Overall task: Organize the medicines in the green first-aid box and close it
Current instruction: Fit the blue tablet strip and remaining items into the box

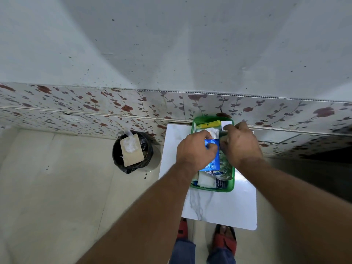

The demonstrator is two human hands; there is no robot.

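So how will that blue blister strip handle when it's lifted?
The blue blister strip looks thin and flat, so it is probably light and bends a little. Its glossy surface may slip between the left hand's fingers.

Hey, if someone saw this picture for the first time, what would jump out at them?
Two bare hands, the left hand and the right hand, meet over an open green first-aid box on a small white marble table, the left on a blue blister pack. To the left on the floor stands a black-lined bin, below a floral wall tile band.
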